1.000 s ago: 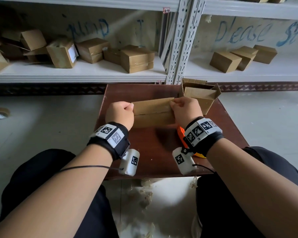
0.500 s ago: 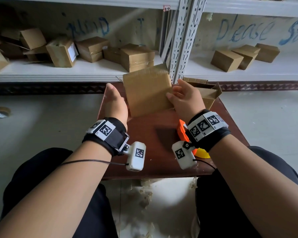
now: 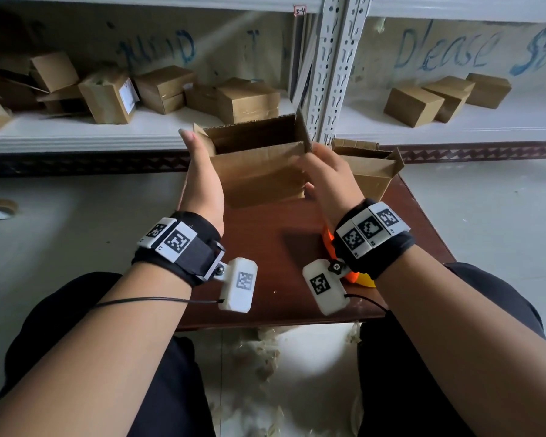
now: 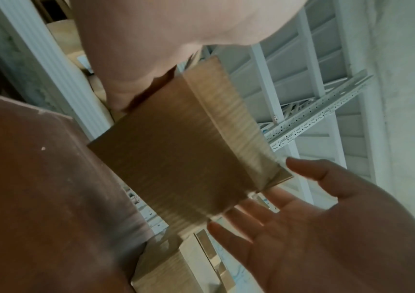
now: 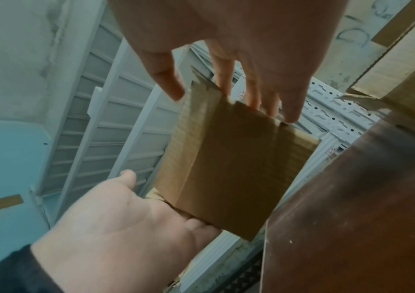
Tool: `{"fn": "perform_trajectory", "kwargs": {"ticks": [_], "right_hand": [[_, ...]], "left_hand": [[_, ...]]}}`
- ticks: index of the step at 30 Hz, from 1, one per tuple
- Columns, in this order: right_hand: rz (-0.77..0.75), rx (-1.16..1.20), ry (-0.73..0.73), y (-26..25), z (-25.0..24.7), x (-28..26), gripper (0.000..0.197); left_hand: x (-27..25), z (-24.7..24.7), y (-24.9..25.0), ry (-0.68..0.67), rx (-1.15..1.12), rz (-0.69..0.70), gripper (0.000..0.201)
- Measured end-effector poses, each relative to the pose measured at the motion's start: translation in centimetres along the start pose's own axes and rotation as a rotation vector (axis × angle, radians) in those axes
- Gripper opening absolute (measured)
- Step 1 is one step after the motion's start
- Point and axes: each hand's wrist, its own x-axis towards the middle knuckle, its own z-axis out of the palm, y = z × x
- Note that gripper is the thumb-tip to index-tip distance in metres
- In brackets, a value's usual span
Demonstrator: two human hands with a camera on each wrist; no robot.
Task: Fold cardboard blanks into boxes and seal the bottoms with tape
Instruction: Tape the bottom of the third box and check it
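A brown cardboard box [image 3: 259, 171], opened into a rectangular tube with its top flaps standing up, hangs just above the dark brown table [image 3: 265, 269]. My left hand [image 3: 199, 171] lies flat against its left side with the fingers straight. My right hand [image 3: 328, 178] touches its right side with spread fingers. In the left wrist view the box [image 4: 181, 158] sits between my left palm [image 4: 163, 49] and my right hand's open palm [image 4: 301, 218]. In the right wrist view the box [image 5: 231, 164] reaches my right fingers [image 5: 226, 79]. The box bottom is hidden.
A second open-topped box [image 3: 369, 175] stands on the table behind my right hand. An orange tape dispenser [image 3: 328, 244] lies under my right wrist. Finished boxes [image 3: 246, 99] fill the white shelves behind, either side of the upright post [image 3: 331, 67]. A tape roll [image 3: 2, 208] lies on the floor at left.
The blank was flat on the table with both hands gripping it. It has been lifted, turned upright and spread open into a tube, and both hands have flattened against its sides.
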Motion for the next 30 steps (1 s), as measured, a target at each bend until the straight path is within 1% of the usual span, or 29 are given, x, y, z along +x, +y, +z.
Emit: {"fn": "perform_trajectory", "kwargs": {"ticks": [1,2,4,5,6,7,9,10,14,16,19,21,23,24,26,27,29,30], "right_hand": [[0.040,0.029,0.012,0.3,0.0,0.2,0.015],[0.083,0.043,0.031,0.5,0.0,0.5,0.030],[0.191,0.062,0.061,1.0,0.2,1.1,0.074],[0.251,0.072,0.071,1.2,0.3,1.2,0.089],[0.306,0.090,0.082,1.5,0.5,1.5,0.092],[0.345,0.097,0.103,1.8,0.5,1.8,0.084],[0.378,0.054,0.153,2.6,0.7,2.4,0.051],[0.377,0.022,0.175,2.9,0.7,2.6,0.043],[0.401,-0.077,0.248,2.7,0.9,2.6,0.031],[0.404,-0.125,0.230,2.9,0.8,2.8,0.037],[0.438,-0.108,0.246,3.2,1.1,2.6,0.068],[0.467,-0.137,0.241,2.6,1.3,1.8,0.071],[0.485,-0.182,0.218,2.3,1.3,1.5,0.072],[0.490,-0.215,0.207,2.6,1.2,1.6,0.075],[0.492,-0.270,0.194,3.1,1.0,1.9,0.078],[0.493,-0.283,0.193,3.3,1.0,2.0,0.079],[0.494,-0.297,0.193,3.9,0.8,2.4,0.078],[0.491,-0.307,0.189,4.1,0.8,2.6,0.077]], "left_hand": [[0.5,0.1,-0.3,-0.031,-0.060,-0.028,0.129],[1.2,0.0,-0.7,-0.050,-0.098,-0.045,0.129],[2.4,-0.2,-1.4,-0.077,-0.133,-0.065,0.126],[2.6,-0.2,-1.5,-0.078,-0.144,-0.068,0.126],[2.3,-0.1,-1.3,-0.088,-0.138,-0.069,0.126],[1.8,0.0,-1.0,-0.096,-0.121,-0.066,0.126],[0.6,0.4,-0.3,-0.075,-0.075,-0.052,0.120],[0.5,0.4,-0.1,-0.048,-0.061,-0.056,0.116],[2.2,0.0,-1.2,0.042,-0.028,-0.117,0.120],[3.6,-0.4,-2.3,0.090,0.016,-0.154,0.124],[5.2,-0.8,-4.3,0.183,0.082,-0.218,0.120],[6.0,-1.0,-5.2,0.212,0.097,-0.253,0.120],[6.1,-0.8,-5.1,0.184,0.095,-0.293,0.119],[5.1,-0.4,-4.4,0.158,0.096,-0.316,0.111],[3.0,0.4,-3.3,0.104,0.127,-0.324,0.084],[1.9,0.7,-2.7,0.076,0.142,-0.312,0.077],[0.6,1.1,-2.1,0.071,0.172,-0.286,0.083],[0.4,1.3,-1.9,0.076,0.189,-0.263,0.081]]}}
